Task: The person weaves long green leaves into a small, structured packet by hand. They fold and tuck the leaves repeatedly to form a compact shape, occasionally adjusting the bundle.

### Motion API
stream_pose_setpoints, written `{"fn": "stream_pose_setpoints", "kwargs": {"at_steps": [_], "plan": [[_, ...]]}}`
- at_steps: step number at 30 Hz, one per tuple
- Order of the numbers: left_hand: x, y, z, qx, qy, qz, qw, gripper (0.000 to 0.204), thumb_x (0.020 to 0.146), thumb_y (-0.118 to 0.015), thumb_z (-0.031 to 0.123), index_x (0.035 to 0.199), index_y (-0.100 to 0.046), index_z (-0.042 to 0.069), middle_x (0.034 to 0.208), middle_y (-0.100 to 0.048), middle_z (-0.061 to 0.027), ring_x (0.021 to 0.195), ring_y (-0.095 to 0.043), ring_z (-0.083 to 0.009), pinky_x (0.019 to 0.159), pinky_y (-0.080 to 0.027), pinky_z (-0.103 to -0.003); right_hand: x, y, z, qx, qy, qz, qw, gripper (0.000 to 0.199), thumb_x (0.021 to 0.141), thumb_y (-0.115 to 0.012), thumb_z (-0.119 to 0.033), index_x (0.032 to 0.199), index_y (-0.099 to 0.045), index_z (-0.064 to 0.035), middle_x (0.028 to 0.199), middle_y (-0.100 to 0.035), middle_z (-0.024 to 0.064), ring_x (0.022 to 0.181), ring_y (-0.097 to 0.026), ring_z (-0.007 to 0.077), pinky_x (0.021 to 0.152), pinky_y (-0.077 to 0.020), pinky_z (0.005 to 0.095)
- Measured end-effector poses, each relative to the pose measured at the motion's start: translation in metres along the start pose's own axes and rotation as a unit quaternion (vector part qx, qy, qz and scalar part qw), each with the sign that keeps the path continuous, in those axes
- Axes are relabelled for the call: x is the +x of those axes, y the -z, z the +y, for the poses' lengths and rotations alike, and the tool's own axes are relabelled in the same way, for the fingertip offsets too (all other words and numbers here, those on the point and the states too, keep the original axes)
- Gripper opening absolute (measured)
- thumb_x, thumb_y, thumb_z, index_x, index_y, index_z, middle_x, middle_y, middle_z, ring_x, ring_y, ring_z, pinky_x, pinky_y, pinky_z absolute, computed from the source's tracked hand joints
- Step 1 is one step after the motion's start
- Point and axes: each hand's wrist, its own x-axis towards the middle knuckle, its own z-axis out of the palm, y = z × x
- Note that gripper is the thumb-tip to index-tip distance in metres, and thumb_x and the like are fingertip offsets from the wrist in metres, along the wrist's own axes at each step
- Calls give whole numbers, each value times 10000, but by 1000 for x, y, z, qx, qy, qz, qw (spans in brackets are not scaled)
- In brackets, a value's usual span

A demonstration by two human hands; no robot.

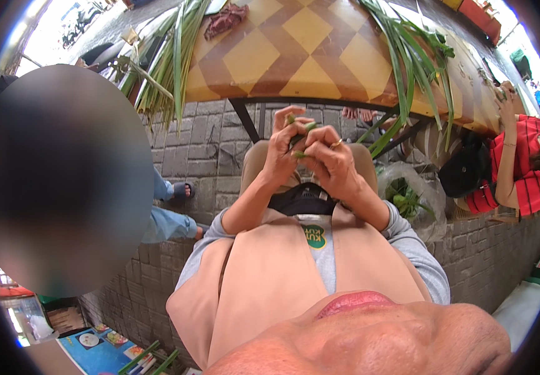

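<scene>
Both my hands are raised together in front of my knees, below the table edge. My left hand (280, 152) and my right hand (334, 164), which wears a ring, pinch one small folded strip of green leaf (300, 140) between the fingers. Short green ends of it stick out above and below my fingertips. A black pouch (302, 200) lies on my lap just under the hands.
A table with a yellow and brown checked cloth (295, 56) stands ahead, with long green leaves at its left (173, 59) and right (417, 65). A clear plastic bag of greens (410, 197) sits to the right. A person in a red striped top (520, 169) sits far right; another person's sandalled foot (181, 189) is on the left, on brick paving.
</scene>
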Motion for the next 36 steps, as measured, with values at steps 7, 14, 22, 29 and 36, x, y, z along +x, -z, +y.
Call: {"fn": "stream_pose_setpoints", "kwargs": {"at_steps": [7,14,22,29,36], "plan": [[-9,-3,-10,-459,98,91,879,76,824,-614,-47,849,-615,26,1319,-455,-94,1227,-484,-235,1031,-387,-390,1,18,-15,-28,-42,-23,998,126,747,-716,-31,790,-599,-12,964,-525,104,790,-552,232,718,-466,333],[-6,1,-5,-491,86,140,855,89,804,-662,-27,836,-605,34,1287,-469,-76,1199,-491,-210,1004,-382,-358,8,18,-18,-37,-80,-27,996,118,779,-660,-46,758,-563,18,1005,-516,132,868,-540,262,788,-444,339],[-17,-5,-4,-172,60,68,981,107,866,-632,61,774,-621,9,1223,-481,-99,1056,-536,-195,903,-414,-325,10,0,-6,-38,-50,56,996,110,802,-683,-50,836,-597,10,1024,-536,133,820,-553,249,724,-461,334],[-21,2,-6,-506,146,76,847,97,890,-571,23,933,-647,-18,1357,-460,-96,1240,-469,-221,1014,-402,-360,-1,12,-7,7,-34,-8,999,129,763,-691,-13,849,-596,2,1070,-528,111,817,-545,212,755,-461,331],[-17,6,-10,-573,119,94,805,85,900,-578,50,930,-640,-2,1383,-458,-102,1273,-442,-227,1082,-329,-390,4,19,-9,24,-71,-24,997,76,769,-626,-4,815,-566,3,1076,-501,122,832,-534,218,784,-447,335]]}}
